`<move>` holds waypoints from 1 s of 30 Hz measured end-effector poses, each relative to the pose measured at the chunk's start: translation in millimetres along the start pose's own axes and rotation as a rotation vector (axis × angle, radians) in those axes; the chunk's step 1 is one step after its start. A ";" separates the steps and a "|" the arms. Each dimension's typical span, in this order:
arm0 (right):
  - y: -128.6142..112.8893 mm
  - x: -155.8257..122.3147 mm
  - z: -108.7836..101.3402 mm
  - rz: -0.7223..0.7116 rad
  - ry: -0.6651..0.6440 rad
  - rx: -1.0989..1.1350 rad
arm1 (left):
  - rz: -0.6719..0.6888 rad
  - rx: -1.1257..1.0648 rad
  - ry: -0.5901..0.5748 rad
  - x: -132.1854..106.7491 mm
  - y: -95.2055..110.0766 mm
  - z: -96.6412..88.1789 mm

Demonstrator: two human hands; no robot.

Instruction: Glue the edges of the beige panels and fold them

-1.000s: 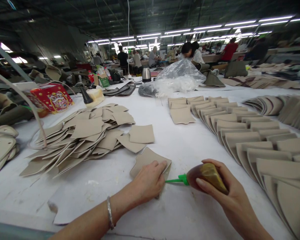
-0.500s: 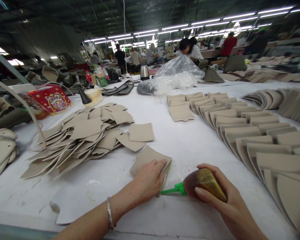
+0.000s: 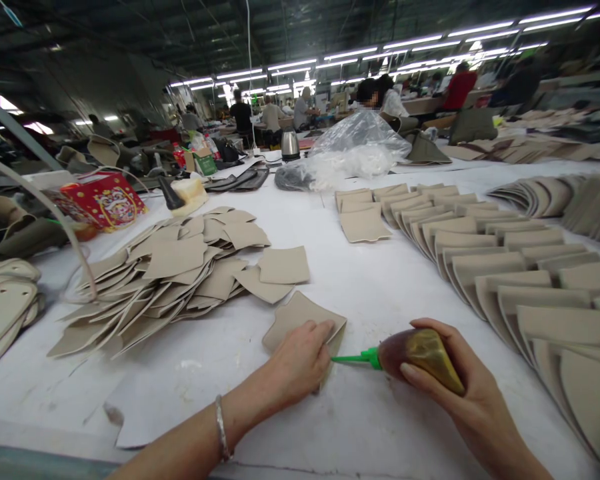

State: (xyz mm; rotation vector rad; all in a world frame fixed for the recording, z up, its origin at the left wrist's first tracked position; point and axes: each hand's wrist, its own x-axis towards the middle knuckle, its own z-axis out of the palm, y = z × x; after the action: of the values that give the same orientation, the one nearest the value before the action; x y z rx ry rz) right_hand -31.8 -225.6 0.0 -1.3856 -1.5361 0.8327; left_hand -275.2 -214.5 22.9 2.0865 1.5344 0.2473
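Observation:
My left hand (image 3: pixel 300 360), with a silvery bangle on its wrist, grips a beige leather-like piece (image 3: pixel 303 313) on the white tabletop. Its fingers lie curled over the piece's right edge, and the palm hides part of it. In my right hand (image 3: pixel 453 373) is a squeeze bottle (image 3: pixel 420 357) of amber-brown liquid, tilted nearly level. The bottle's thin green nozzle (image 3: pixel 355 358) points left, its tip close beside the edge of the piece near my left fingers. Whether the tip touches the edge I cannot tell.
A loose heap of similar beige pieces (image 3: pixel 180 273) lies on the left. Overlapping rows of beige pieces (image 3: pixel 510 300) fan out on the right. Farther back are a red box (image 3: pixel 113 200), a clear plastic bag (image 3: pixel 360 147) and a metal kettle (image 3: pixel 290 145). Several people work beyond.
My right hand has moved the bottle slightly right and the nozzle tip up along the edge of the beige piece. My left hand keeps its hold on the piece.

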 end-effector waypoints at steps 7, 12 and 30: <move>-1.3 -0.5 2.7 0.038 -0.005 0.031 | 0.007 -0.008 -0.004 0.9 -1.0 0.7; 10.7 8.7 -7.3 -0.030 -0.009 -0.021 | 0.008 -0.016 0.000 0.2 -0.7 -0.3; 10.3 13.7 -7.6 -0.112 -0.020 -0.069 | 0.015 -0.045 0.004 1.6 -1.1 -0.4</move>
State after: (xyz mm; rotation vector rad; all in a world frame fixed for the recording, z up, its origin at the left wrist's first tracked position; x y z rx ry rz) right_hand -20.6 -211.0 -4.1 -1.3301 -1.6559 0.7332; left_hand -275.8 -212.6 22.5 2.0642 1.5024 0.2892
